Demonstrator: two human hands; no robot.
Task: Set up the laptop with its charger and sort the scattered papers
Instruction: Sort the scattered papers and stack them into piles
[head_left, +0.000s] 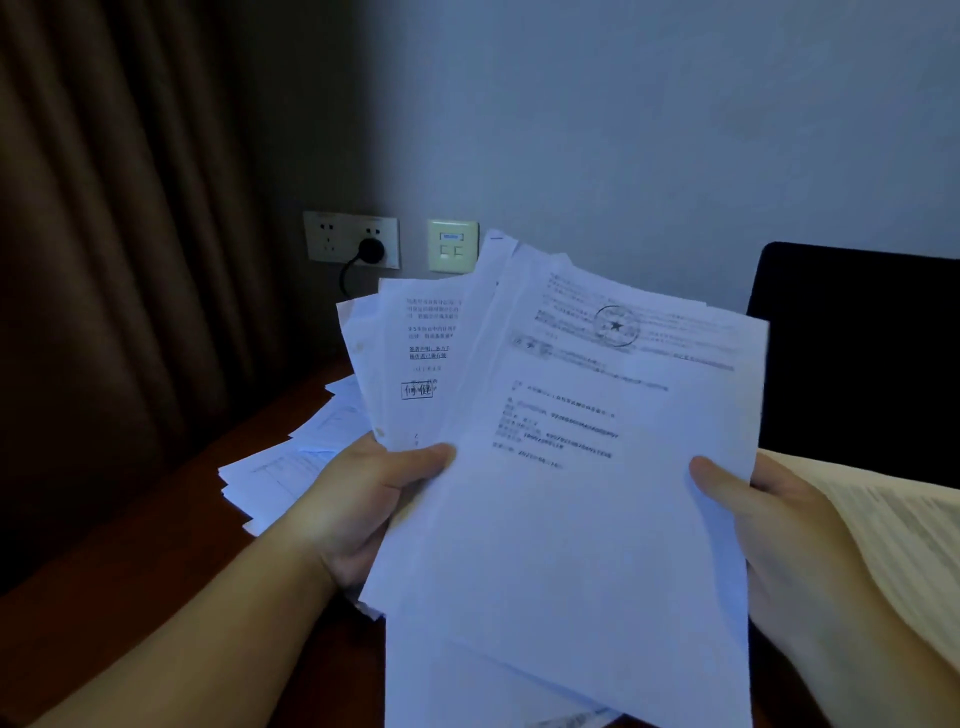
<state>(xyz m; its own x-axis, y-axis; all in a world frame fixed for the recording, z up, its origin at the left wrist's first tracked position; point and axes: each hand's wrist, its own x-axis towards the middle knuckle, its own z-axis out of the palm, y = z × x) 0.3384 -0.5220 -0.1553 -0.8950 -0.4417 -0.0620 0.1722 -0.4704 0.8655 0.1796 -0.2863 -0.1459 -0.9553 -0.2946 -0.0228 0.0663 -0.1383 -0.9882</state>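
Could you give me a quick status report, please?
Both hands, left and right, grip the fanned paper stack. More papers loose on desk. Nothing obstructing.

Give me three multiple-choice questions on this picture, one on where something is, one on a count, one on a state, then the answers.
1. Where are the loose papers that are not in the hands?
A. On the wooden desk, left of the held sheets
B. On the dark chair
C. On the floor by the curtain

2. How many plugs sit in the double wall socket?
A. None
B. One
C. Two

3. How are the held sheets arranged?
A. Rolled into a tube
B. Folded in half
C. Fanned out unevenly

Answers: 1 A, they lie spread on the desk behind the left hand. 2 B, a single black plug fills the right outlet. 3 C, edges stick out at different angles between the left hand and right hand.
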